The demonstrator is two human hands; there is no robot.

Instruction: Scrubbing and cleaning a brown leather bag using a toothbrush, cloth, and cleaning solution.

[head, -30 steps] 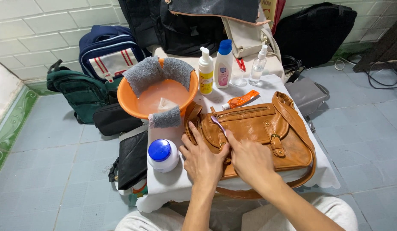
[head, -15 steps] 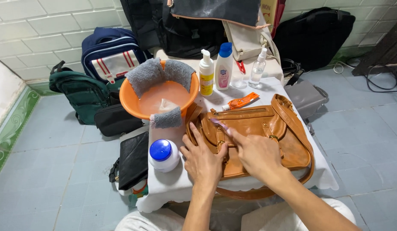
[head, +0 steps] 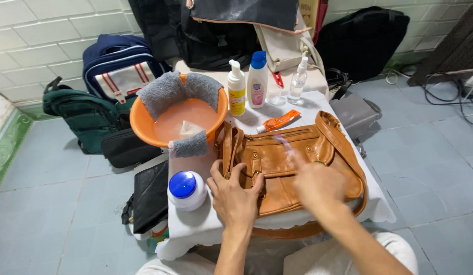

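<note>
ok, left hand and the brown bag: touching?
Touching. The head view shows the left hand pressed flat on the front of the brown leather bag, fingers spread over it, no gap.

A tan leather handbag [head: 292, 168] lies flat on the white table, front pockets up, straps loose.

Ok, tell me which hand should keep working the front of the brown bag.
Right, probably. The right hand is over the brown leather bag and holds a thin brush-like tool, blurred, against its front. The left hand lies flat on the bag's left end, holding it down.
</note>
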